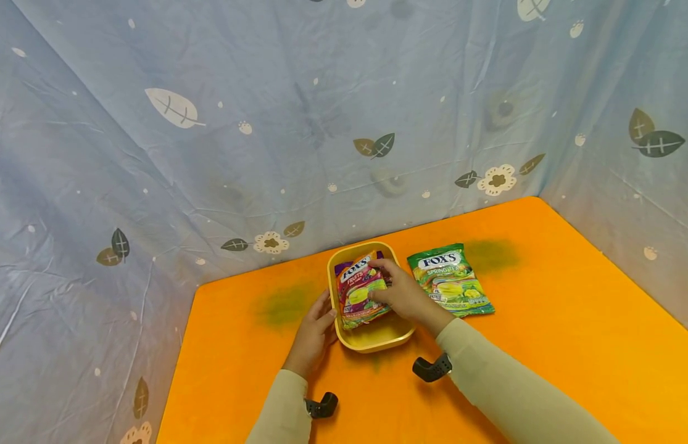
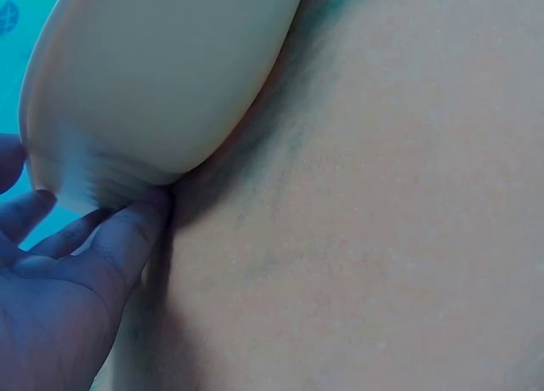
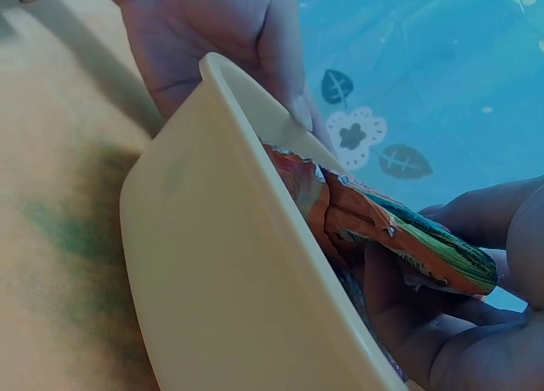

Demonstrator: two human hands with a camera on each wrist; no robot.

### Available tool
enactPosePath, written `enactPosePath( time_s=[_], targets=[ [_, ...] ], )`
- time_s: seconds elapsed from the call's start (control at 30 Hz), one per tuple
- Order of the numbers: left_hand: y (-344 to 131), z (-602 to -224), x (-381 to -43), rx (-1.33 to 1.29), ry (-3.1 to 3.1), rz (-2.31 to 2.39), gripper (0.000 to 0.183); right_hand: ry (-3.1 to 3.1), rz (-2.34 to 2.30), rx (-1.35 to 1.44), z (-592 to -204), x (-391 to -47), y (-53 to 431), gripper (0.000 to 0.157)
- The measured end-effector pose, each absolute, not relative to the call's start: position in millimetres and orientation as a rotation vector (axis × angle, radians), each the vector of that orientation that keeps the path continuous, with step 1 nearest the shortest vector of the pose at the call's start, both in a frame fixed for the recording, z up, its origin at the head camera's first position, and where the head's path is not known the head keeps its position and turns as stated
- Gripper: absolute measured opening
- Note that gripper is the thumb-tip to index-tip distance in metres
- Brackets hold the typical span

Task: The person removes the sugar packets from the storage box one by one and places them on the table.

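A Fox's fruits candy bag is tilted inside a yellow plastic tub. My right hand grips its right edge, thumb on the front and fingers over the top. In the right wrist view, the candy bag sticks up past the tub's rim, between my right thumb and fingers. My left hand holds the tub's left side, its fingers against the outer wall near the base. Purple wrapping shows behind the gripped bag, mostly hidden.
A green Fox's Spring Tea candy bag lies flat on the orange table, just right of the tub. Greenish stains mark the tabletop. A blue curtain with leaf and flower prints hangs behind and along both sides.
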State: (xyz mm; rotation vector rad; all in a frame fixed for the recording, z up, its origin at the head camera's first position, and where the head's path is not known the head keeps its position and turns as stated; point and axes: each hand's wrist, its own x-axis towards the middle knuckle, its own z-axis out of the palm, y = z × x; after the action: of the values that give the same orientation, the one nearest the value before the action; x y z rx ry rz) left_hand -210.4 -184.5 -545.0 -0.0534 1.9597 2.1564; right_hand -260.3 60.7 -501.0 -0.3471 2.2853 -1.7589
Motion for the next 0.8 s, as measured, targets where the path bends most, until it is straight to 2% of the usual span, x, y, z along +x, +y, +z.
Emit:
enactPosePath(
  time_s=[0.8],
  targets=[
    [-186.4,-546.0,-211.8,-0.07,1.921,2.175,0.064,2.178,-1.904,-0.325,-503.5,-262.6,64.4,0.06]
  ],
)
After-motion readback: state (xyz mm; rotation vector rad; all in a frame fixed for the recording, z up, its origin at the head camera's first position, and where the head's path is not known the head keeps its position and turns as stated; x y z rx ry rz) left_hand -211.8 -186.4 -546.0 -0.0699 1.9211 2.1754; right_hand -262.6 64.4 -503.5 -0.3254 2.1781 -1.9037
